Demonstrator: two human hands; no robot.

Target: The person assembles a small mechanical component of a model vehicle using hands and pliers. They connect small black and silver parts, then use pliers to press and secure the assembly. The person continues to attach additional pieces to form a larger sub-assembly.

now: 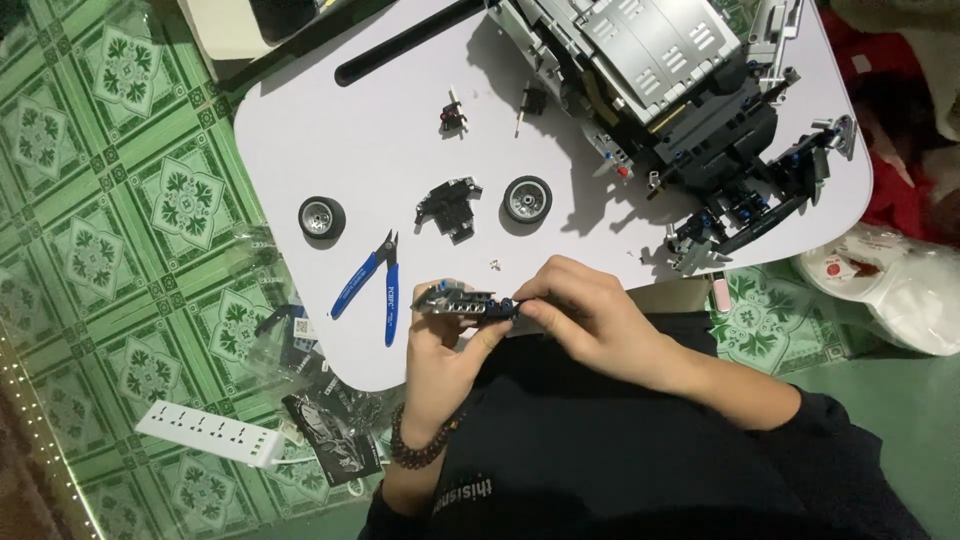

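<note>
My left hand (438,345), with a bead bracelet on its wrist, grips a small grey and black brick-built part (462,300) from below, at the near edge of the white table (340,110). My right hand (590,315) pinches the right end of the same part, where a blue pin shows. A large grey and black brick-built model car (680,90) lies at the far right of the table.
Blue-handled cutters (375,285) lie left of my hands. Two loose wheels (321,217) (527,199) flank a small black sub-assembly (450,205). Small parts (454,115) sit further back. On the green tiled floor are a white power strip (210,433), plastic bags and a booklet.
</note>
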